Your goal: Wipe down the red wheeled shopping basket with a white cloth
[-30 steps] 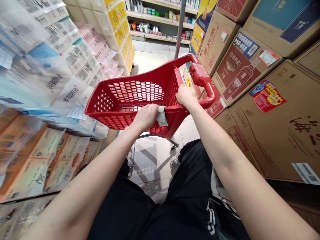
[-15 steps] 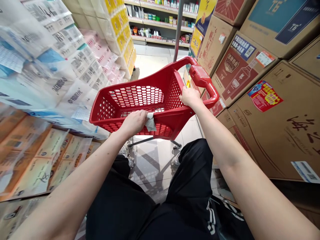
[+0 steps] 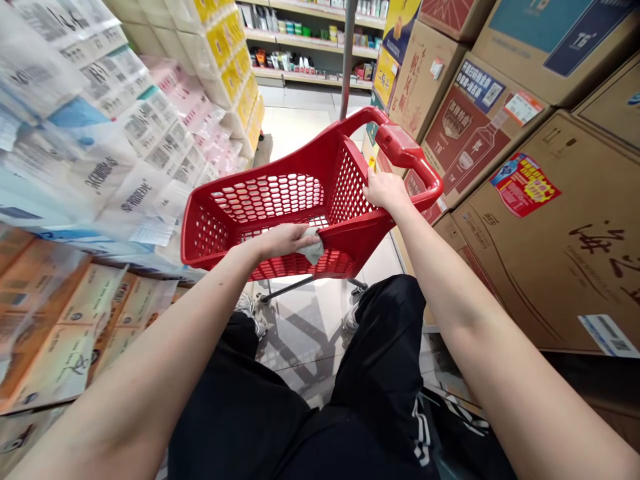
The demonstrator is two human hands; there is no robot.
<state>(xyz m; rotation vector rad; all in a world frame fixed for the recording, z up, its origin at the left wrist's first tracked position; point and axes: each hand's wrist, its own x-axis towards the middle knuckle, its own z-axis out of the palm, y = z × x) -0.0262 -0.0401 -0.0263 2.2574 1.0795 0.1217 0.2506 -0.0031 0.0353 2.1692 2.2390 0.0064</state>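
A red plastic shopping cart (image 3: 345, 237) with a honeycomb-holed basket stands before my knees, turned sideways. My left hand (image 3: 286, 240) is closed on a pale grey cloth (image 3: 313, 247) and lies over the basket's near rim. Part of the cloth hangs down outside the rim; the rest is hidden under my fingers. My right hand (image 3: 386, 190) grips the near rim close to the handle end, its fingers hooked over the edge. The cart's thick red handle (image 3: 403, 147) rises just beyond that hand.
Stacked cardboard cartons (image 3: 545, 247) form a wall close on the right. Plastic-wrapped tissue packs (image 3: 150, 147) are piled on the left, above orange packs (image 3: 65, 320). A grey pole (image 3: 349, 60) stands behind the cart. Shelves of bottles and tubes (image 3: 300, 60) line the back.
My left hand has slid right along the near rim with the cloth and now lies flatter over it. My right hand keeps its grip, and the cart has shifted slightly.
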